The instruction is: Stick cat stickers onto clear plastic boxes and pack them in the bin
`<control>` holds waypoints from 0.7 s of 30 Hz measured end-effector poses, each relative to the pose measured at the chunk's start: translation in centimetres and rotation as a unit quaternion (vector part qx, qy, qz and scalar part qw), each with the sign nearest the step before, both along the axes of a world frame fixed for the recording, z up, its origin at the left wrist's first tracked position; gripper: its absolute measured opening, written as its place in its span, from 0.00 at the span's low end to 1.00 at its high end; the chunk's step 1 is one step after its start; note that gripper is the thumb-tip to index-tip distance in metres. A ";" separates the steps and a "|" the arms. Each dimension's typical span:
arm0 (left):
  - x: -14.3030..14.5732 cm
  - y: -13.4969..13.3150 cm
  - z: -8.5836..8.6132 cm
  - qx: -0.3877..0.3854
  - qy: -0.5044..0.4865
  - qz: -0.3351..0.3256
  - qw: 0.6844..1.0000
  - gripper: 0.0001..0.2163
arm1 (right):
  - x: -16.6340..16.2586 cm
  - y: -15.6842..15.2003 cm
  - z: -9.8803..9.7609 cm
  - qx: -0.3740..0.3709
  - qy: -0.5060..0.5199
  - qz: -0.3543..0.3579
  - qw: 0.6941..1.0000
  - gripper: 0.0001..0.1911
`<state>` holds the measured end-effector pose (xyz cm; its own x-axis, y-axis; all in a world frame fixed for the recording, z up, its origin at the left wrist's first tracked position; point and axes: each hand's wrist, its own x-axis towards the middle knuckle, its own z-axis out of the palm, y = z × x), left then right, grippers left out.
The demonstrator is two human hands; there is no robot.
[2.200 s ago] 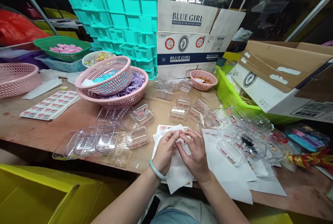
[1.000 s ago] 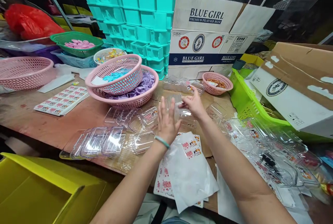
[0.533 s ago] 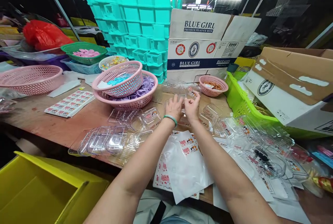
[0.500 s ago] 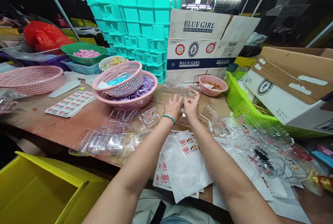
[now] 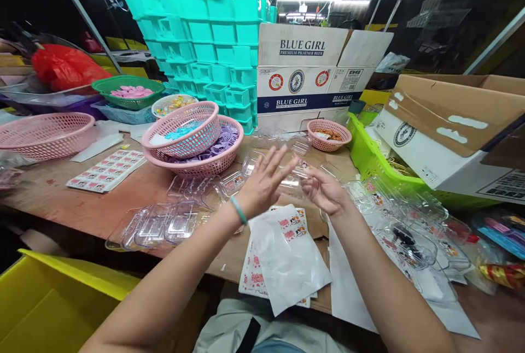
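Observation:
My left hand (image 5: 262, 186), with a green bangle on its wrist, is raised over the clear plastic containers, fingers spread and nothing in them. My right hand (image 5: 326, 192) is beside it, palm partly up, its thumb and index finger close together near a small cat-printed sticker (image 5: 304, 164). Blur hides what they pinch. Below and between the hands lies a clear plastic container (image 5: 292, 182). Sticker sheets (image 5: 256, 276) lie nearest me under white backing paper (image 5: 291, 257). A clear container with a sticker (image 5: 232, 182) rests left of my left hand.
Clear containers (image 5: 164, 224) line the table's front left; more stickered ones (image 5: 410, 213) pile at right. Pink baskets (image 5: 197, 164) hold blue and purple pieces. A small pink basket (image 5: 328, 142), lime crate (image 5: 379, 164), beer carton (image 5: 303, 82) and turquoise bins (image 5: 205, 41) stand behind.
My hands were close together, pressing down on a container. Now they have come apart: the left has lifted and spread, the right has moved right and turned palm-up. The view has shifted slightly.

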<state>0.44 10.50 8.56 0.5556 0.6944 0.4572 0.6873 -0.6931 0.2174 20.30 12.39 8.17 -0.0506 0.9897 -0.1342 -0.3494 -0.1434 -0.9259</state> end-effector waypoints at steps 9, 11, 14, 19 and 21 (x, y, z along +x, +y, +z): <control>0.0 -8.8 -5.2 -0.408 -0.346 0.052 0.843 0.23 | 2.0 -8.1 -4.6 0.081 -0.108 -0.169 0.976 0.15; 0.0 -8.7 -6.2 -0.502 -0.396 0.067 0.766 0.24 | 1.2 -9.9 -4.9 0.091 -0.091 -0.143 0.981 0.12; -0.2 -8.4 -6.9 -0.592 -0.451 0.037 0.667 0.27 | -0.2 -12.1 -4.9 0.047 -0.102 -0.047 0.993 0.12; -0.4 -8.2 -7.3 -0.622 -0.490 -0.004 0.610 0.22 | -0.7 -12.8 -5.0 0.002 -0.125 -0.026 0.992 0.14; -0.4 -8.1 -7.4 -0.623 -0.487 -0.010 0.612 0.23 | -0.5 -12.6 -4.7 0.001 -0.138 -0.014 0.990 0.15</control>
